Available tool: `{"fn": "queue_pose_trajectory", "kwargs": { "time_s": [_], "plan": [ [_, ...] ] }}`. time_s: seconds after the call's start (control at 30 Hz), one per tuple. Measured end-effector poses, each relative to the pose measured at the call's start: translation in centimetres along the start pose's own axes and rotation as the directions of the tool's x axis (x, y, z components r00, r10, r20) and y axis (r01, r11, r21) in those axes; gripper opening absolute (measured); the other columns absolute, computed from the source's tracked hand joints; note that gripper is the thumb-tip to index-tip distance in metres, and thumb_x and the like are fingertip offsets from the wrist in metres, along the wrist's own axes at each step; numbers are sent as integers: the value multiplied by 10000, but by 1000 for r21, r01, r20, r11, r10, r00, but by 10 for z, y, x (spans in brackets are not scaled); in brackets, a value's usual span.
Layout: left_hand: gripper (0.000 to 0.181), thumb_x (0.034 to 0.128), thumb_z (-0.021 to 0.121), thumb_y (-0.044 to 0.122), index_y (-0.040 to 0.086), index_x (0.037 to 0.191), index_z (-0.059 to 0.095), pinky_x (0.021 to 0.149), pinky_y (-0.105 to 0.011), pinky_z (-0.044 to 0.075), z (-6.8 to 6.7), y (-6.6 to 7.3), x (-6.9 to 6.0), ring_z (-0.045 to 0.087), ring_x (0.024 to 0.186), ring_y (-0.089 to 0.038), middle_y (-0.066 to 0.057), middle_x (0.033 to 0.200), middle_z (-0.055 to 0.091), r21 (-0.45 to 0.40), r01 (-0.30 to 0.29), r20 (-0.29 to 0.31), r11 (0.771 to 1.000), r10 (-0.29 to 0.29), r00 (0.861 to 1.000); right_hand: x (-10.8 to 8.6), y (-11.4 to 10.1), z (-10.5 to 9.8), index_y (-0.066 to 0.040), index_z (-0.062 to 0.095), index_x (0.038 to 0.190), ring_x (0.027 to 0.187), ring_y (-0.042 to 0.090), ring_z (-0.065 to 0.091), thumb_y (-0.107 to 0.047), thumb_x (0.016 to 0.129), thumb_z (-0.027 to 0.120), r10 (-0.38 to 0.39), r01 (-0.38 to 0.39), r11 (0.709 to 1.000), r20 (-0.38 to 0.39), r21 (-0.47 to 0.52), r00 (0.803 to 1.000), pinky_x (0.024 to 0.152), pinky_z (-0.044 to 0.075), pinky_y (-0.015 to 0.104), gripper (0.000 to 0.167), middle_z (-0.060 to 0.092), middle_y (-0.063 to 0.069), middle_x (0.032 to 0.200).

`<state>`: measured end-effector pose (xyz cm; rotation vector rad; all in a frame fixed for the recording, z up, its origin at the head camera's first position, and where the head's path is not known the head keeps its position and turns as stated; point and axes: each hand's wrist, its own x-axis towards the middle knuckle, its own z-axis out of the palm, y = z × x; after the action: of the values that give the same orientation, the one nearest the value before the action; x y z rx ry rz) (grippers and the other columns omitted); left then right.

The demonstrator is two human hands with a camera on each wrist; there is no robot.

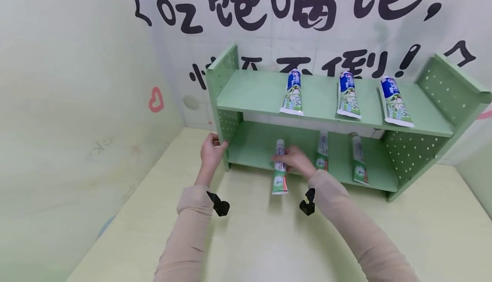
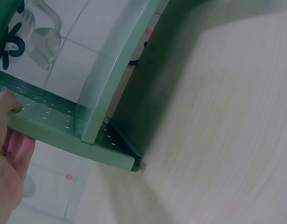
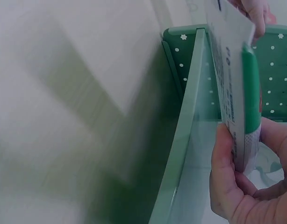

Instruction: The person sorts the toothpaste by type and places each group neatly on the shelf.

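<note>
A green-and-white toothpaste tube (image 1: 280, 177) is gripped by my right hand (image 1: 299, 161) at the front of the lower tier of a green two-tier shelf (image 1: 255, 143). Its cap end points toward the back, and its flat end hangs out past the front edge. In the right wrist view, thumb and fingers pinch the tube (image 3: 237, 98) from both sides. My left hand (image 1: 211, 150) holds the front edge of the shelf's left side panel (image 2: 54, 137), with the thumb on the inner side and fingers outside.
Two similar tubes, a middle one (image 1: 322, 151) and a right one (image 1: 359, 162), lie on the lower tier. Three blue-and-green toothpaste tubes (image 1: 293, 94) lie spaced along the upper tier. The shelf stands on a pale table (image 1: 246, 239) against a wall with black lettering.
</note>
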<state>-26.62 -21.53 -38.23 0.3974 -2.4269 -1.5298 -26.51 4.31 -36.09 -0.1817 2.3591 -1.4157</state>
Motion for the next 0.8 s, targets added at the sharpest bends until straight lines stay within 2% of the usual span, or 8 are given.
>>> {"fn": "queue_pose_trajectory", "kwargs": {
  "time_s": [0.23,0.37,0.53,0.8],
  "plan": [
    [298,846,584,170,27,1092,496,843,-367,522,1,-1,-2,575,1039,-277,-157,1105,585,-1,-15,-5,1000,15,1000,10,-2,-8,61,543,1022,685,150,591,-268,853,611,-14,14,999,4,-46,1000,680,546,302,377,625,123,894],
    [301,849,581,179,29,1095,493,849,-370,520,-1,1,-1,566,1047,-269,-151,1109,582,1,-19,-9,1000,19,1000,16,-7,-12,70,522,1061,718,165,597,-245,850,615,-54,54,998,-10,-28,998,689,551,309,390,614,165,958],
    [294,851,583,184,34,1087,494,845,-372,521,-3,2,0,566,1044,-266,-147,1105,583,2,-11,-15,1000,11,1000,28,-13,-18,87,512,1072,706,148,590,-224,859,603,-84,83,996,-24,-41,996,684,554,307,387,608,152,937],
    [275,840,591,186,38,1057,508,830,-374,518,0,-1,-1,568,1030,-262,-144,1089,598,4,-21,-19,1000,21,1000,42,-15,-24,86,475,1123,757,185,592,-249,860,606,-55,52,997,-49,-57,997,740,551,336,445,570,150,986]
  ]
}}
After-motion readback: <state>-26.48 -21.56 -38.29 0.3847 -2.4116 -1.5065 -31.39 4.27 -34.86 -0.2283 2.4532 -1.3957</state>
